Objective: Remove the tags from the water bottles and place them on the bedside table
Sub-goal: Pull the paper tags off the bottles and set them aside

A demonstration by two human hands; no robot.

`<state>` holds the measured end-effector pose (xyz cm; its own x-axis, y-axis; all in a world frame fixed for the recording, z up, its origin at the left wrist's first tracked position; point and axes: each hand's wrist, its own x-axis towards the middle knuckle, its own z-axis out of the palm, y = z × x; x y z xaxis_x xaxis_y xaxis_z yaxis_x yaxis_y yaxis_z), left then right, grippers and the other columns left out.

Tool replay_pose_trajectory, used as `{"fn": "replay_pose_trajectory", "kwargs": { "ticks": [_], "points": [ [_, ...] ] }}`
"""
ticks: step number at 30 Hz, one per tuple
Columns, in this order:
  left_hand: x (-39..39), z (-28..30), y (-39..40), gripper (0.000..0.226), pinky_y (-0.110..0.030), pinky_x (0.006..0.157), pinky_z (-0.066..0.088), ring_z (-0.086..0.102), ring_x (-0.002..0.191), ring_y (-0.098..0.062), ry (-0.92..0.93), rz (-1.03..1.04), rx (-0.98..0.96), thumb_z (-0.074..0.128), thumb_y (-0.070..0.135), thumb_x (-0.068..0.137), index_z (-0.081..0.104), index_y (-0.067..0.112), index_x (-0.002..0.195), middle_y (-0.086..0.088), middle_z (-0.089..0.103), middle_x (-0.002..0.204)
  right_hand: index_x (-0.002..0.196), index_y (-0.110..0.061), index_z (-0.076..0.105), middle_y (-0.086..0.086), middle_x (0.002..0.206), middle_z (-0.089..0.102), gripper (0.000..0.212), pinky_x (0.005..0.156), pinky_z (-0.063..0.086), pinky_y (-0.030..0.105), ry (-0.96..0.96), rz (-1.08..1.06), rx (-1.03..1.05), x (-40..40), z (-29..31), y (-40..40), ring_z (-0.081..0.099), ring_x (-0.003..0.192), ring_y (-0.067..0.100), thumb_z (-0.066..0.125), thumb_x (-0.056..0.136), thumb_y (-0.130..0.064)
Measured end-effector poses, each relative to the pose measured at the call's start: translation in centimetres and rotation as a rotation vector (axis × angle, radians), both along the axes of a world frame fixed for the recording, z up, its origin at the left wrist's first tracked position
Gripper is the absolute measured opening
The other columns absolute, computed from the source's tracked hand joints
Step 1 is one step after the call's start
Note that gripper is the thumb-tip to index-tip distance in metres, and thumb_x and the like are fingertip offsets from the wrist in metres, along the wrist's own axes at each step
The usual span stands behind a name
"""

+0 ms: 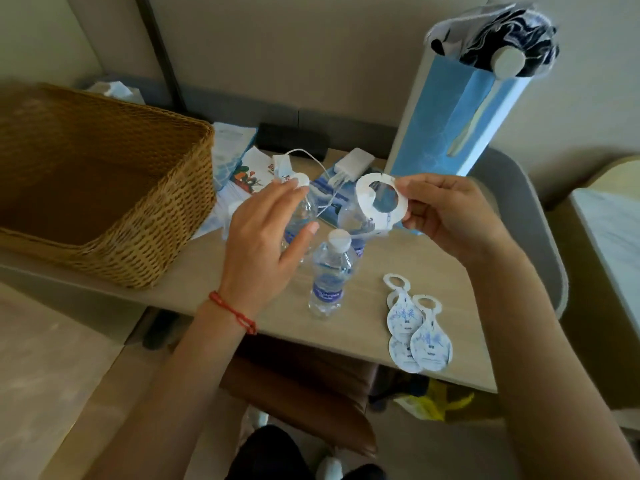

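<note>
My right hand [450,220] pinches a white ring-shaped paper tag [379,206] in the air above the bedside table [263,320]. My left hand [270,237] wraps around a clear water bottle [300,213] with a white cap, held upright just over the table. A second bottle [329,275] with a blue label stands upright on the table between my hands. A third bottle [353,226] shows behind it, partly hidden by the tag. Three teardrop-shaped tags [415,330] lie overlapping near the table's front right.
A large wicker basket [104,188] fills the table's left side. A tall blue paper bag [460,116] with an umbrella stands at the back right. Leaflets [242,168], a white charger [353,164] with its cable and a black box [294,140] lie at the back.
</note>
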<state>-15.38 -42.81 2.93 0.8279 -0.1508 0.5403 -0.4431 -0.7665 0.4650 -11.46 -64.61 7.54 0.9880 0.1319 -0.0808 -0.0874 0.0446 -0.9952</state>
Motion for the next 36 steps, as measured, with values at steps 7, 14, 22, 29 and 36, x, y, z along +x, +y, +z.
{"fn": "replay_pose_trajectory", "kwargs": {
  "ticks": [7,14,22,29,36],
  "points": [
    [-3.4,-1.0,-6.2,0.045,-0.048,0.099,0.042,0.050,0.120,-0.032,0.018,-0.066,0.038,0.046,0.031,0.090,0.055,-0.001,0.120,-0.019,0.057,0.125,0.076,-0.006,0.071,0.003,0.056,0.065,0.013,0.049,0.048,0.017,0.040,-0.029,-0.047,-3.4,-2.2,-6.2,0.055,0.047,0.009,0.061,0.084,-0.008],
    [-4.5,-4.0,-11.9,0.044,-0.049,0.097,0.043,0.052,0.119,-0.031,0.096,-0.183,0.134,0.047,0.031,0.088,0.057,0.000,0.119,-0.017,0.058,0.124,0.074,-0.006,0.069,-0.001,0.050,0.064,0.011,0.048,0.047,0.016,0.224,-0.163,-0.098,-5.7,-7.8,-11.3,0.055,0.045,0.006,0.064,0.083,-0.007],
    [-3.9,-9.3,-14.8,0.044,-0.046,0.095,0.044,0.056,0.114,-0.031,0.247,-0.219,0.247,0.045,0.031,0.087,0.058,0.002,0.117,-0.016,0.061,0.121,0.074,-0.005,0.068,-0.005,0.044,0.059,0.011,0.045,0.047,0.015,0.434,-0.217,-0.127,-5.0,-15.4,-13.7,0.054,0.041,0.005,0.063,0.084,-0.006],
    [-2.4,-12.1,-14.5,0.045,-0.044,0.095,0.042,0.056,0.114,-0.031,0.355,-0.191,0.271,0.043,0.033,0.087,0.058,0.003,0.117,-0.016,0.060,0.122,0.071,-0.007,0.068,0.001,0.051,0.058,0.013,0.048,0.047,0.016,0.475,-0.257,-0.241,-2.7,-20.4,-13.3,0.054,0.040,0.004,0.065,0.083,-0.009],
    [-1.3,-13.5,-13.8,0.047,-0.048,0.095,0.044,0.054,0.116,-0.033,0.427,-0.159,0.302,0.041,0.034,0.088,0.056,0.001,0.118,-0.017,0.059,0.124,0.076,-0.003,0.071,-0.003,0.054,0.062,0.016,0.052,0.043,0.014,0.355,-0.313,-0.508,-1.1,-22.6,-13.0,0.051,0.043,-0.002,0.063,0.084,-0.014]
  ]
}}
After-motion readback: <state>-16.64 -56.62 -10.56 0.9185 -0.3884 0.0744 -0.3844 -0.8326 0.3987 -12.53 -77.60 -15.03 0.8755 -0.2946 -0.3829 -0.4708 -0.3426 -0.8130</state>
